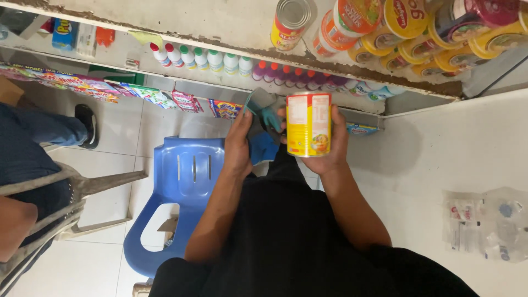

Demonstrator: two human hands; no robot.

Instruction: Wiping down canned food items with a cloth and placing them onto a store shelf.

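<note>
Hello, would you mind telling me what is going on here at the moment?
A person in dark clothes stands at a shop shelf, seen from above. The right hand grips a yellow and red can upright in front of the body. The left hand holds a blue cloth right beside the can. A blue plastic chair stands on the tiled floor below them. More cans lie on the upper shelf, with a row of small bottles beneath. Another person sits at the left edge.
</note>
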